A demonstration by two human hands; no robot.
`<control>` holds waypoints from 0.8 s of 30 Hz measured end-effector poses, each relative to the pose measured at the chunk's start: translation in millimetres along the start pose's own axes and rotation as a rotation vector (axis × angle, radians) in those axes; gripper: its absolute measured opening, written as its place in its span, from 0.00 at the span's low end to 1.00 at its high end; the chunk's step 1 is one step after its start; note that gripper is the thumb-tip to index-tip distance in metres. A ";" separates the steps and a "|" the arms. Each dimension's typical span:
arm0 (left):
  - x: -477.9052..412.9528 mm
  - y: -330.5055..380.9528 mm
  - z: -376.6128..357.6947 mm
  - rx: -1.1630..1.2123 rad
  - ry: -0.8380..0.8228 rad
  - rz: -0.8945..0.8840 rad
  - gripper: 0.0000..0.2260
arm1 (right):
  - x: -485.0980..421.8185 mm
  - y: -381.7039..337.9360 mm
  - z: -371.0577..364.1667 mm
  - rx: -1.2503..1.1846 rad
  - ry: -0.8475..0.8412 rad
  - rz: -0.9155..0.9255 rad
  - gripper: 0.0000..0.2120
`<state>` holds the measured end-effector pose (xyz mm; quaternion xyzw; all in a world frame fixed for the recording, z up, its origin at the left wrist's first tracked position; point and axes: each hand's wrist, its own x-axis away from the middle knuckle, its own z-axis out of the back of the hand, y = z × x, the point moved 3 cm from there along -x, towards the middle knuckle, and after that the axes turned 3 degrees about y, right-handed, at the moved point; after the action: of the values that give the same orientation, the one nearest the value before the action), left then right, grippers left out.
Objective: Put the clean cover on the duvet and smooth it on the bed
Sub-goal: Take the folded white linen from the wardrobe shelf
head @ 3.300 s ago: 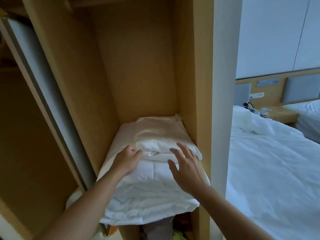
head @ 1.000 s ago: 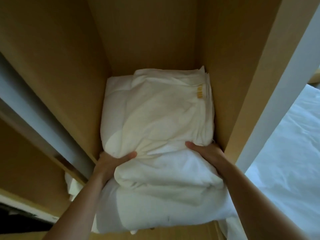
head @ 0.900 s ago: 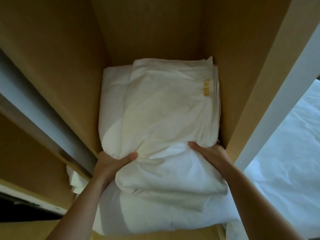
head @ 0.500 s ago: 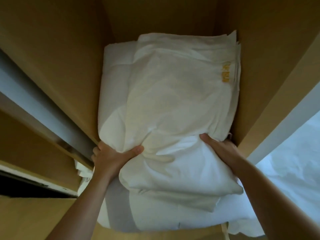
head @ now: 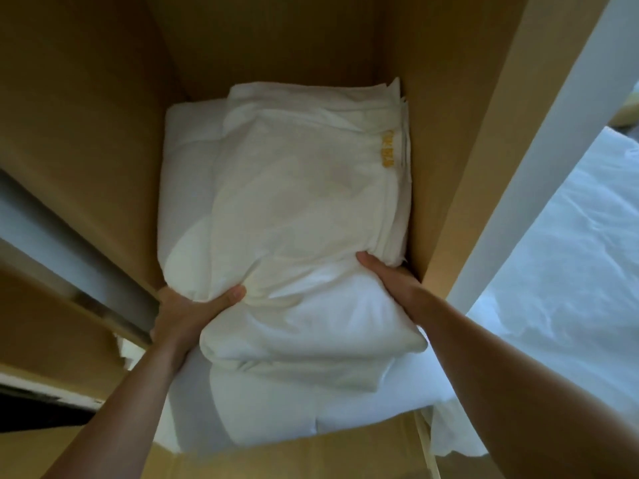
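Folded cover (head: 304, 209) sits on the duvet (head: 269, 416) in the wardrobe (head: 103, 150), hard against its right wall. I have left hand (head: 186, 312) and right hand (head: 390, 281) pinching its near corners, thumbs on top, fingers hidden underneath. One hand per side should keep the folds together on pull-out.

The light-brown wooden wardrobe shelf (head: 311, 459) is enclosed by matching wooden side panels (head: 86, 133) and a back panel. A white, folded, quilted duvet (head: 276, 416) lies directly on the shelf, fills most of its width and reaches the front edge. A cream-white, folded fabric cover (head: 304, 202) with a yellow label near its right edge lies on top of the duvet. To the right of the wardrobe, a bed (head: 570, 271) carries a rumpled white sheet.
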<state>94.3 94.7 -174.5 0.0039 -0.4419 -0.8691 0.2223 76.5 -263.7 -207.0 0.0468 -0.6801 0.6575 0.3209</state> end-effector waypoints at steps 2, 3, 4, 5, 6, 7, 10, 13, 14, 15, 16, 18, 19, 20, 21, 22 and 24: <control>2.6 0.0 4.2 0.044 -0.001 -0.043 0.65 | 7.3 3.2 1.8 -0.017 -0.020 -0.011 0.51; 4.2 -1.4 7.2 0.063 0.005 -0.061 0.63 | 12.0 5.5 2.9 -0.012 -0.024 -0.014 0.51; 7.7 -1.8 9.3 0.082 0.010 -0.082 0.61 | 16.9 7.8 4.6 -0.003 -0.024 -0.016 0.51; 12.0 -3.1 11.6 0.085 0.011 -0.095 0.59 | 20.9 11.3 6.6 0.004 -0.028 -0.019 0.51; 16.8 -4.8 13.7 0.084 0.012 -0.107 0.56 | 24.9 14.5 8.3 0.011 -0.033 -0.021 0.51; 24.2 -4.9 14.8 0.085 0.006 -0.117 0.52 | 29.1 17.6 10.6 0.008 -0.047 -0.024 0.51; 43.3 -12.0 19.5 0.100 -0.022 -0.130 0.46 | 37.3 30.5 15.4 0.003 -0.088 -0.011 0.50; 53.0 -25.0 22.8 0.107 -0.023 -0.127 0.46 | 39.6 46.3 19.3 0.036 -0.038 0.033 0.42; 55.9 -27.2 22.3 0.111 -0.018 -0.139 0.46 | 37.5 51.7 20.5 0.076 0.005 0.050 0.42; 56.9 -29.7 21.2 0.116 -0.013 -0.150 0.47 | 34.4 56.6 22.1 0.132 0.042 0.049 0.47; 57.1 -32.0 19.1 0.122 -0.012 -0.150 0.49 | 28.8 62.0 23.4 0.171 0.064 0.043 0.54; 56.3 -34.8 16.0 0.130 -0.005 -0.129 0.52 | 19.8 69.6 24.8 0.203 0.052 0.016 0.59; 54.6 -36.0 15.5 0.131 -0.002 -0.115 0.52 | 18.7 69.4 25.4 0.194 0.051 0.014 0.59; 53.6 -36.3 15.2 0.134 -0.001 -0.104 0.53 | 20.0 67.6 26.4 0.184 0.061 0.032 0.57; 51.7 -37.7 15.7 0.132 0.005 -0.087 0.53 | 20.4 68.0 28.2 0.178 0.069 0.043 0.55; 50.7 -38.2 16.0 0.125 0.018 -0.081 0.52 | 24.3 65.6 28.3 0.179 0.061 0.058 0.51; 49.5 -39.3 16.6 0.084 0.066 -0.085 0.52 | 28.9 63.3 27.1 0.134 0.005 0.052 0.37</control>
<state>31.3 108.2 -185.3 0.0606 -0.4696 -0.8580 0.1991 12.8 -270.1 -245.4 0.0487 -0.6347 0.7097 0.3018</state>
